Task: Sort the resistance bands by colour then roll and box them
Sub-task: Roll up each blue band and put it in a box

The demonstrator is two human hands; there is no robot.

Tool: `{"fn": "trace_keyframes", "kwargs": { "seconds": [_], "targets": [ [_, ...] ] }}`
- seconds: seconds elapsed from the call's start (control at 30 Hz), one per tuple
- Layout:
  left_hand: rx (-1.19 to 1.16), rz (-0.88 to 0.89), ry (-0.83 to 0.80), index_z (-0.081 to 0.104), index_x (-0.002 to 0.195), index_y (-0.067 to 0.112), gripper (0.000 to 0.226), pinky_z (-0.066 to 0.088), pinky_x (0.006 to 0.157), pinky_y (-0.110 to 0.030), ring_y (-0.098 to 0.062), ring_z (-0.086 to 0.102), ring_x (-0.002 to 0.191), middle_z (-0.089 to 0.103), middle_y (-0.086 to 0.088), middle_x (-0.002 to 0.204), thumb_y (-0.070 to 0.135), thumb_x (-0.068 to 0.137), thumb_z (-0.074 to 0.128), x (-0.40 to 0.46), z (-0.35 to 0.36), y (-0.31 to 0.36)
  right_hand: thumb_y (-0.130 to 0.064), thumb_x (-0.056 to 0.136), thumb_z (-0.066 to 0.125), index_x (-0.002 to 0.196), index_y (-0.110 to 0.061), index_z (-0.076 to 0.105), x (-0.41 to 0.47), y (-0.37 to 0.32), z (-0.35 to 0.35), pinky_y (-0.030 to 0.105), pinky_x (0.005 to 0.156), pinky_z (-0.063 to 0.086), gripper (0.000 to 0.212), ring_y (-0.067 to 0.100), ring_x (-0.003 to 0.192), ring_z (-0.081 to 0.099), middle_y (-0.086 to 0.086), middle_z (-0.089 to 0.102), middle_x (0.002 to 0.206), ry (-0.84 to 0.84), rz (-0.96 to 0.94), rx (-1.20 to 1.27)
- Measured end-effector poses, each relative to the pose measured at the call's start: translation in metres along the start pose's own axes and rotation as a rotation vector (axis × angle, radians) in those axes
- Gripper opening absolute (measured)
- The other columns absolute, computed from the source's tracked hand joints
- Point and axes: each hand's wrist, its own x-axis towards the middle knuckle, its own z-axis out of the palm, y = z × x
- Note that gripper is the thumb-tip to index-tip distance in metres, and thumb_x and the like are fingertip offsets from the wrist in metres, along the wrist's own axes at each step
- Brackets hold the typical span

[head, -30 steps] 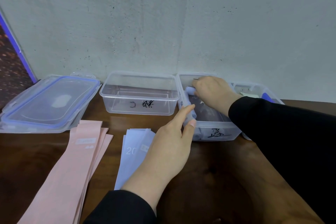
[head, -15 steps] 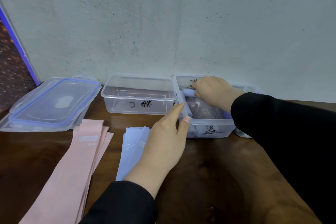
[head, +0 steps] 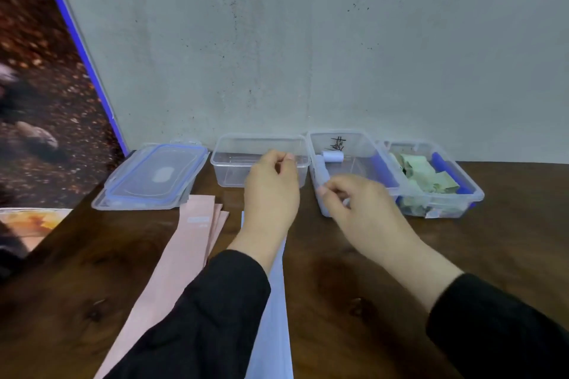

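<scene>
On the far left of the desk sits a stack of clear lids with blue trim. Next come the flat pink bands, lying in a pile. Beside them is a flat pale blue band, mostly hidden under the left sleeve.

The left hand floats over the top of that blue band, in front of the empty clear box. Its fingers are loosely curled and it holds nothing. The right hand is at the near end of the middle box. Its fingers are bent too, and it seems to hold nothing, though it is blurry.

In the middle box lie rolled pale blue bands, one at the back and one along the left wall. Both rolls are just past the right hand and not touching it. The box on the right holds green bands, and they look crumpled.

What could go wrong? A roll that nobody holds could spring open. The right hand is close to the box, so it could bump it and shake the rolls. The left sleeve rests on the blue band, so it could drag the band off the desk
</scene>
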Motion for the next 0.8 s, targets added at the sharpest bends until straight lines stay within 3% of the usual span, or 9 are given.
{"fn": "trace_keyframes", "kwargs": {
  "seconds": [0.1, 0.2, 0.27, 0.37, 0.47, 0.63, 0.73, 0.8],
  "targets": [
    [0.124, -0.047, -0.086, 0.066, 0.095, 0.02, 0.02, 0.054, 0.078, -0.041, -0.027, 0.066, 0.084, 0.07, -0.003, 0.088, 0.024, 0.102, 0.048, -0.012, -0.033, 0.0, -0.034, 0.099, 0.06, 0.106, -0.031, 0.07, -0.039, -0.005, 0.034, 0.023, 0.083, 0.049, 0.013, 0.002, 0.095, 0.06, -0.016, 0.066, 0.099, -0.123, 0.026, 0.093],
    [0.478, -0.033, -0.207, 0.064, 0.116, 0.026, 0.024, 0.052, 0.078, -0.03, -0.017, 0.064, 0.091, 0.069, 0.003, 0.103, 0.02, 0.103, 0.045, -0.038, -0.061, -0.021, -0.042, 0.1, 0.057, 0.131, -0.034, 0.062, -0.059, -0.01, 0.058, 0.017, 0.096, 0.045, 0.032, -0.003, 0.115, 0.055, -0.023, 0.059, 0.124, -0.155, 0.084, 0.132],
    [0.678, 0.018, -0.245, 0.058, 0.133, 0.028, 0.033, 0.046, 0.085, -0.022, -0.014, 0.062, 0.106, 0.065, 0.003, 0.121, 0.019, 0.103, 0.046, -0.055, -0.072, -0.04, -0.044, 0.101, 0.055, 0.145, -0.031, 0.052, -0.061, -0.013, 0.065, 0.021, 0.109, 0.04, 0.046, 0.001, 0.131, 0.047, -0.02, 0.051, 0.142, -0.162, 0.121, 0.117],
    [0.729, 0.031, -0.299, 0.049, 0.145, 0.027, 0.043, 0.039, 0.103, -0.023, -0.012, 0.05, 0.128, 0.053, 0.007, 0.144, 0.028, 0.102, 0.05, -0.068, -0.078, -0.058, -0.038, 0.104, 0.053, 0.154, -0.024, 0.04, -0.052, -0.011, 0.07, 0.024, 0.118, 0.028, 0.054, 0.009, 0.144, 0.037, -0.011, 0.042, 0.156, -0.162, 0.158, 0.08],
    [0.749, 0.065, -0.373, 0.048, 0.146, 0.027, 0.047, 0.039, 0.108, -0.029, -0.014, 0.048, 0.131, 0.05, 0.006, 0.147, 0.036, 0.1, 0.055, -0.068, -0.079, -0.065, -0.031, 0.107, 0.048, 0.157, -0.019, 0.036, -0.039, -0.008, 0.079, 0.034, 0.122, 0.026, 0.052, 0.015, 0.149, 0.033, -0.003, 0.038, 0.161, -0.172, 0.157, 0.02],
    [0.728, 0.108, -0.349, 0.047, 0.146, 0.029, 0.048, 0.036, 0.11, -0.03, -0.013, 0.045, 0.132, 0.049, 0.007, 0.146, 0.037, 0.1, 0.056, -0.068, -0.079, -0.071, -0.022, 0.107, 0.044, 0.157, -0.019, 0.036, -0.02, -0.006, 0.099, 0.038, 0.115, 0.031, 0.051, 0.02, 0.143, 0.039, -0.002, 0.042, 0.157, -0.191, 0.103, -0.12],
    [0.737, 0.124, -0.345, 0.042, 0.149, 0.03, 0.053, 0.036, 0.109, -0.029, -0.013, 0.045, 0.132, 0.048, 0.007, 0.147, 0.038, 0.099, 0.056, -0.067, -0.079, -0.073, -0.015, 0.103, 0.054, 0.147, -0.014, 0.051, -0.017, -0.003, 0.105, 0.037, 0.103, 0.043, 0.045, 0.022, 0.118, 0.053, 0.001, 0.057, 0.129, -0.097, 0.099, -0.051],
    [0.742, 0.127, -0.339, 0.039, 0.151, 0.029, 0.056, 0.039, 0.106, -0.03, -0.014, 0.048, 0.128, 0.052, 0.006, 0.143, 0.038, 0.098, 0.057, -0.065, -0.079, -0.074, -0.01, 0.099, 0.059, 0.127, -0.012, 0.067, -0.018, -0.002, 0.104, 0.026, 0.089, 0.044, 0.029, 0.015, 0.099, 0.054, -0.002, 0.056, 0.108, -0.046, 0.094, 0.006]
  ]
}}
